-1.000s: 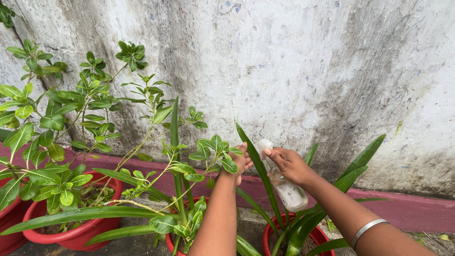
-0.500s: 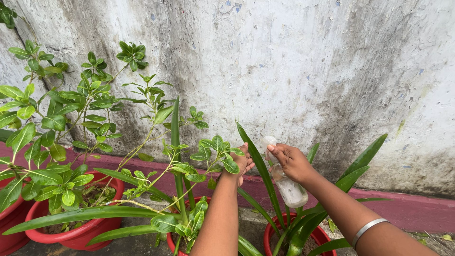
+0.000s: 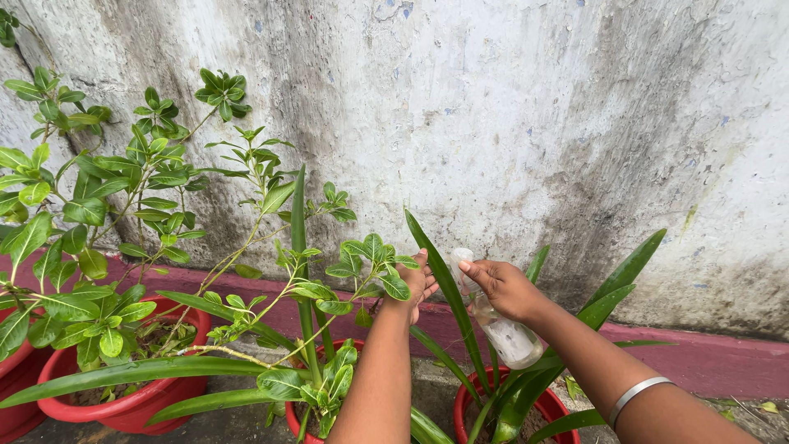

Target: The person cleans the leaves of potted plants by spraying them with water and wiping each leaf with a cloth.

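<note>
Right hand is clamped on a clear plastic spray bottle above a red round plastic pot. Left hand – fingers loosely together – touches a leafy green sprig. Beyond stands the stained grey concrete wall.

I have one view only, from the camera worn on the head, so nothing here is shared with a second view. It looks forward and slightly down from just behind my two forearms, which enter from the bottom edge. It faces a stained grey wall almost square on, and the wall fills the upper two thirds of the picture. The camera sits close: my left hand and right hand are near the middle, and the red pots are cut off by the lower edge.
</note>
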